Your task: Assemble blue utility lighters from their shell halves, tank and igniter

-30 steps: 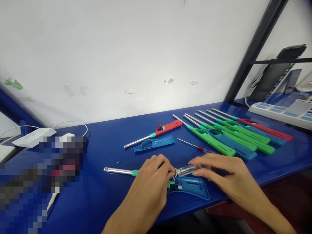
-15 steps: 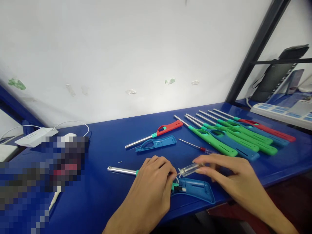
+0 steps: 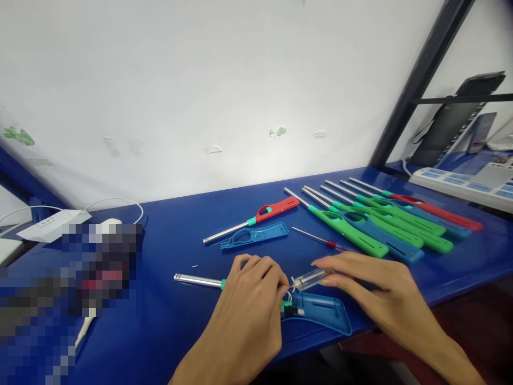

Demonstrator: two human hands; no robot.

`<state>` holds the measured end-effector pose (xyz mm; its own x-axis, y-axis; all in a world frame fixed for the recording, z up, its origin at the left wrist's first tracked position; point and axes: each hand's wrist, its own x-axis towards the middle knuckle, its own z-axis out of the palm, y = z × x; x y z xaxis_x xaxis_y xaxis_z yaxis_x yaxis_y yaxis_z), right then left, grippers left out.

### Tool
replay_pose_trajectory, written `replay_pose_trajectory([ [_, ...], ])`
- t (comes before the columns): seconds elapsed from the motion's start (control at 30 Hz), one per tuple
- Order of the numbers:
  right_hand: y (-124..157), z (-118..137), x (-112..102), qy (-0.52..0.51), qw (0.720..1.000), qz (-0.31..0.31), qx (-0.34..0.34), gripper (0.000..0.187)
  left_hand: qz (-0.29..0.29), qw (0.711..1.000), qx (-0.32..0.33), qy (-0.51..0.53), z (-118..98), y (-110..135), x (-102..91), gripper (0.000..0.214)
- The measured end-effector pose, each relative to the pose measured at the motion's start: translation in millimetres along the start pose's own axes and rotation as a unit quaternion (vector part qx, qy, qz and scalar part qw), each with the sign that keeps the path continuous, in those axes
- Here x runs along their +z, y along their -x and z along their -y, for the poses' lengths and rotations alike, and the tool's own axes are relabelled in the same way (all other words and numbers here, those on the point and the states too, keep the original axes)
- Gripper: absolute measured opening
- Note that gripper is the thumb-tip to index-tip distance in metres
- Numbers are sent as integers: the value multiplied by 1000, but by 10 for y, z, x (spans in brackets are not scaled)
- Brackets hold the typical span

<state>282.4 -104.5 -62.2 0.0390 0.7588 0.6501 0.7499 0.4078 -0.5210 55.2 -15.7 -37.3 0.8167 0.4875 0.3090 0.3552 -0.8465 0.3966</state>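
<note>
My left hand (image 3: 249, 307) bends over an opened long-nosed lighter (image 3: 326, 314), its fingers closed around the middle and hiding much of the inside. The lighter's metal tube (image 3: 198, 279) points left, and its blue half-shell lies open to the right, with green and black inner parts showing. Between thumb and fingers, my right hand (image 3: 380, 291) pinches a clear fuel tank (image 3: 308, 279). The tank's left end, with a white fitting, is close to my left fingertips; whether they touch it is unclear. A loose blue half-shell (image 3: 256, 234) lies beyond my hands.
A red lighter (image 3: 276, 209) lies behind the loose shell. Several closed lighters (image 3: 352, 230) are lined up at the right, beside a screwdriver (image 3: 331, 244). A tiny screw (image 3: 194, 266) rests near the metal tube. A power strip (image 3: 465, 184) is far right; cables run at left.
The view has shifted slightly, so everything sits a little further left. Both hands keep nearly the same pose, with the fuel tank still between my right fingers.
</note>
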Motion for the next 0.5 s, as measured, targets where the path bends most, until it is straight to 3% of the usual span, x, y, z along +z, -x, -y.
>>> replay_pose_trajectory([
  [0.5,4,-33,1,4,1000,27,-7,21,-6,1000,13,-6,0,17,1,28],
])
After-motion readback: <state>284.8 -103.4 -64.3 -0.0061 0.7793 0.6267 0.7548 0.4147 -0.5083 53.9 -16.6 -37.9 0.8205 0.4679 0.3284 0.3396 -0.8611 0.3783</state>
